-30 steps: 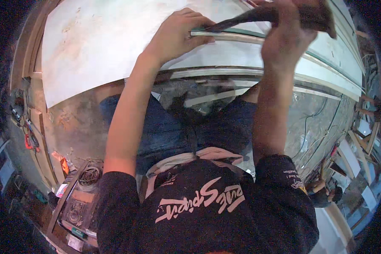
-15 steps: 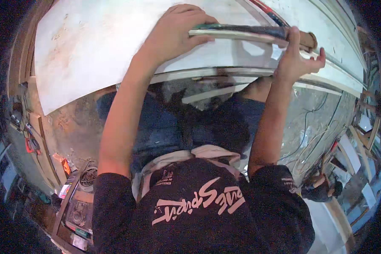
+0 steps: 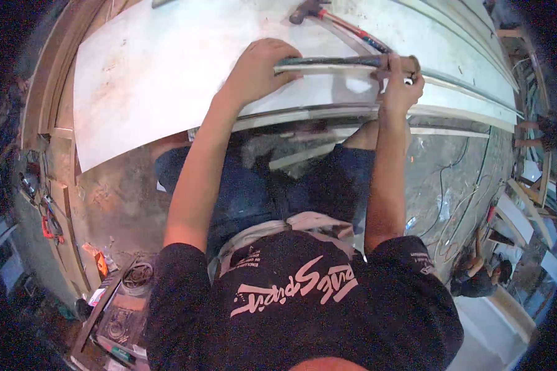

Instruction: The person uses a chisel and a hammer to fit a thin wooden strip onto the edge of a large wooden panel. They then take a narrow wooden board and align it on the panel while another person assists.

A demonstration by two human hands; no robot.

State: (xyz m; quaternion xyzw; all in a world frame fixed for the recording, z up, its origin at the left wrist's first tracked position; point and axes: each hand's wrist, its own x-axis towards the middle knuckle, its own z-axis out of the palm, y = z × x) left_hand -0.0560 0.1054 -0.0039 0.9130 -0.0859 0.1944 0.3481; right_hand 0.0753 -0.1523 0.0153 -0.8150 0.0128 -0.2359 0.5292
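My left hand (image 3: 261, 71) is closed round the left end of a long, slim dark bar with a pale edge (image 3: 334, 61). At the bar's other end is a brown rounded piece (image 3: 410, 62), and my right hand (image 3: 400, 93) grips there with its fingers curled up around it. I cannot make out what kind of tool or strip the bar is. Both hands hold it level, crosswise over a large white sheet (image 3: 142, 93). Beyond the bar, a hammer (image 3: 346, 28) with a dark head and red-and-dark handle lies on the sheet.
Long thin strips (image 3: 470, 93) run along the sheet's right side. Cables (image 3: 442, 191) lie on the floor at right. A dusty machine (image 3: 120, 315) stands at lower left, near a red-handled tool (image 3: 47, 227). Another person (image 3: 483, 272) is at the lower right.
The whole view has shifted, bringing the hammer's head into sight. My right fingers, partly spread before, are now curled closer round the bar's brown end. My left hand keeps its hold.
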